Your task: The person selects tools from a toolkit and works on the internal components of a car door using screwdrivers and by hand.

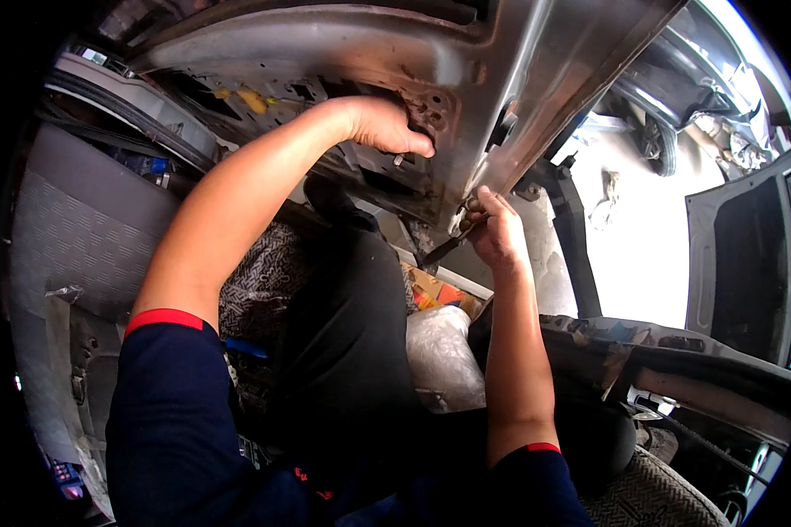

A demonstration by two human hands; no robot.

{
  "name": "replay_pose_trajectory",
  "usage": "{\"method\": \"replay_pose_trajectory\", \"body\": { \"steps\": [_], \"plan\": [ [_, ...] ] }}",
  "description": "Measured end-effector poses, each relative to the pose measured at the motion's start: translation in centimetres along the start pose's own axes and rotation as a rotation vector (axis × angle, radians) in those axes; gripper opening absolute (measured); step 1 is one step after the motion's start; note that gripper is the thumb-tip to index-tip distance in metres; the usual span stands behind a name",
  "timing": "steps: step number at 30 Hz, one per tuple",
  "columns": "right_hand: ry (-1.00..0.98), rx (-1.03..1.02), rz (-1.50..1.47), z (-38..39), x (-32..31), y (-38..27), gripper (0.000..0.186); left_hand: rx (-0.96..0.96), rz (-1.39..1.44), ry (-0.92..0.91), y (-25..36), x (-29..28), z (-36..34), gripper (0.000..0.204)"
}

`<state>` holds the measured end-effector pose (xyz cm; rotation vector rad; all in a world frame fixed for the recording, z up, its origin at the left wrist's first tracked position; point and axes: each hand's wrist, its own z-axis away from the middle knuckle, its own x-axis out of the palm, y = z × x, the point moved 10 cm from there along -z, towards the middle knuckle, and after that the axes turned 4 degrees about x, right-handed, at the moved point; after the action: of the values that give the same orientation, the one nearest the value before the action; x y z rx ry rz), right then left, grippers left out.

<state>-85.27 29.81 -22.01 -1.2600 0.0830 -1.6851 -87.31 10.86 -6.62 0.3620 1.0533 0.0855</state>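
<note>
A bare grey metal car door [325, 53], its inner side full of cut-outs, stands above my lap. My left hand [382, 127] reaches into one of its openings. The thumb shows against the panel, and the fingers are hidden inside. A small pale stub [399, 160] sticks out just below that thumb. At the door's edge, on the right, my right hand [498, 230] is closed round a slim dark tool [439, 252] that points down to the left. Its other end is hidden by the fingers, which are against the metal edge.
A grey car seat [88, 220] is at the left. Below the door lie a clear plastic bag [444, 356] and a cardboard box [439, 290]. A dark post [576, 246] stands on the right. Beyond are a car wheel [659, 145] and an open panel [738, 263].
</note>
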Motion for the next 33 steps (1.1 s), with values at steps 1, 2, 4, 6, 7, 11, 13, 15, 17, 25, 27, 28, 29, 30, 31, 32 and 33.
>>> {"method": "replay_pose_trajectory", "body": {
  "steps": [1, 2, 4, 6, 7, 11, 13, 15, 17, 25, 27, 28, 29, 30, 31, 32, 33],
  "plan": [
    [-0.007, -0.021, 0.015, 0.0, -0.2, 0.1, 0.014, 0.002, 0.001, 0.0, 0.4, -0.1, 0.2, 0.056],
    [-0.014, -0.042, 0.031, 0.1, -0.5, 0.2, 0.014, -0.006, -0.013, -0.012, 0.7, 0.0, 0.3, 0.056],
    [0.181, -0.431, 0.608, 1.6, 0.2, -3.4, 0.016, -0.017, -0.025, -0.026, 1.3, -0.2, 0.7, 0.055],
    [0.299, -0.802, 0.878, 4.1, 1.9, -5.7, 0.017, -0.099, -0.041, -0.063, 1.0, -0.2, 0.9, 0.054],
    [0.276, -0.796, 0.933, 3.6, 2.1, -5.6, 0.017, -0.103, -0.042, -0.06, 0.1, 0.1, 0.6, 0.054],
    [0.001, 0.002, 0.098, 0.3, 0.3, -0.3, 0.019, 0.002, -0.025, -0.001, -1.2, 0.6, -0.5, 0.052],
    [0.033, -0.048, 0.169, 0.6, -0.3, -1.0, 0.019, -0.03, -0.058, -0.013, -0.6, 0.5, -0.8, 0.051],
    [0.183, -0.475, 0.735, 2.2, 0.6, -4.3, 0.02, -0.028, -0.048, 0.0, -0.2, 0.3, -0.5, 0.048],
    [0.274, -0.774, 1.122, 4.4, 3.3, -5.6, 0.024, 0.015, -0.031, 0.021, -0.5, 0.4, -0.2, 0.047],
    [0.266, -0.702, 0.83, 4.2, 1.9, -5.3, 0.02, 0.032, -0.006, 0.048, 2.0, -0.6, 1.0, 0.045],
    [0.268, -0.789, 1.1, 4.0, 2.8, -5.7, 0.021, 0.035, 0.0, 0.041, 1.3, -0.3, 0.4, 0.045],
    [0.263, -0.806, 1.111, 4.0, 3.1, -5.7, 0.02, 0.038, 0.004, 0.037, 0.9, -0.3, 0.3, 0.046],
    [0.166, -0.464, 0.691, 1.8, 1.1, -4.2, 0.019, 0.035, 0.003, 0.039, 0.4, -0.2, 0.3, 0.046],
    [0.073, -0.124, 0.271, 0.4, 0.0, -1.6, 0.018, 0.057, 0.028, 0.044, 0.8, -0.3, 0.5, 0.046],
    [-0.018, -0.018, 0.047, 0.5, 0.2, -0.6, 0.017, 0.08, 0.054, 0.049, 1.0, -0.4, 0.6, 0.046],
    [-0.018, -0.017, 0.047, 0.6, 0.1, -0.2, 0.017, 0.079, 0.055, 0.048, 1.1, -0.3, 0.4, 0.046],
    [0.099, -0.253, 0.372, 1.4, 0.0, -2.2, 0.018, 0.056, 0.018, 0.027, 0.9, 0.0, 0.0, 0.046]
  ]
}}
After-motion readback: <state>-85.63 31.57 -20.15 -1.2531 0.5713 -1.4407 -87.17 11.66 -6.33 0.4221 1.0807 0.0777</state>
